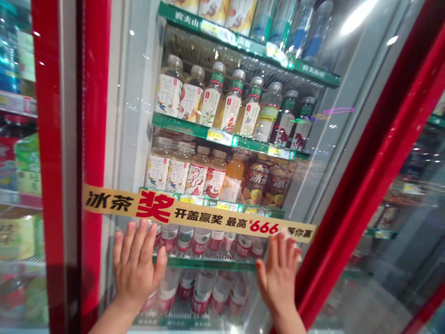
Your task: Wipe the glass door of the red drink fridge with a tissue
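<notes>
A glass fridge door (139, 93) with red frame edges stands in front of me, and a yellow printed strip (200, 214) runs across it. My left hand (139, 260) is open, its spread fingers lying flat at the glass just under the strip's left part. At the strip's right end is my right hand (280, 269), open with fingers stretched upward. Something white shows around its fingertips; I cannot tell what it is. Behind the glass, rows of tea bottles (210, 104) stand on green-edged shelves (194, 122), with red-based bottles (201, 241) lower down.
A red door frame (378, 167) slants up on the right, close to my right hand. On the left, another red frame post (93, 139) borders a neighbouring fridge with green packs (28, 162). Yellow price tags (219, 136) sit along the shelf edges.
</notes>
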The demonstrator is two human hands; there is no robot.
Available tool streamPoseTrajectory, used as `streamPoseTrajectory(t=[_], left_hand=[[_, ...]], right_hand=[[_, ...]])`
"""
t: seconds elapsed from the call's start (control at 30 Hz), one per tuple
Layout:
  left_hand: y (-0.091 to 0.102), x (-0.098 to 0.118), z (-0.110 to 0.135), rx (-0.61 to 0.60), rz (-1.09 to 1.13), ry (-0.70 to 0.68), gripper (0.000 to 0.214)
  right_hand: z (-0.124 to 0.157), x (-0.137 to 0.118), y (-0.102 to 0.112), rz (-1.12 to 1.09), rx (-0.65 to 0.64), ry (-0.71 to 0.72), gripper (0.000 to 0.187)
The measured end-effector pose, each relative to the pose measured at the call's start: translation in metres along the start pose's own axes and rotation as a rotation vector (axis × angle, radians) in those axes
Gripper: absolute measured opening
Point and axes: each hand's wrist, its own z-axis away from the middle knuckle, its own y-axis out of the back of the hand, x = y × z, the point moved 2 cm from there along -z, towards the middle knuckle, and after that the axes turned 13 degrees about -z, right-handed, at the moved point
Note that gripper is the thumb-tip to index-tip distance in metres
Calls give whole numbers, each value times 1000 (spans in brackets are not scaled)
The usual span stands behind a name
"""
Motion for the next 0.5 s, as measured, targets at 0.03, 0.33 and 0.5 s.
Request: streamPoseTrajectory(t=[0.03,0.33,0.5], left_hand=[[0,0,0,6,-3,0,82],[1,-1,-3,12,13,-28,83],[1,1,-3,26,11,-24,86]], right_hand=[[-14,11,1,11,64,-140,76],[-5,-49,-13,-46,-98,194,75],[-33,6,3,7,137,-358,75]])
